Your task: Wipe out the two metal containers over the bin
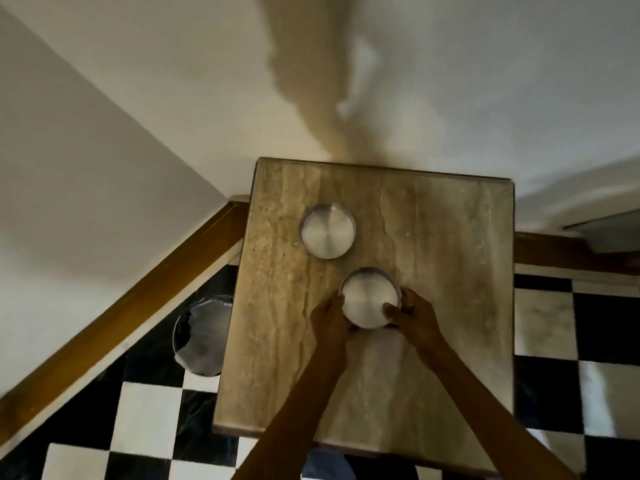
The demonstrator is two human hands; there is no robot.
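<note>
Two round metal containers stand on a small stone-topped table. The far container sits alone toward the table's back left. The near container is at the table's middle, gripped from both sides. My left hand holds its left edge and my right hand holds its right edge, thumb over the rim. A bin with a pale liner stands on the floor to the left of the table, partly hidden by the tabletop.
White walls meet in a corner behind the table, with a brown wooden skirting along the floor. The floor is black and white checkered tile. A whitish smear lies on the tabletop below the near container.
</note>
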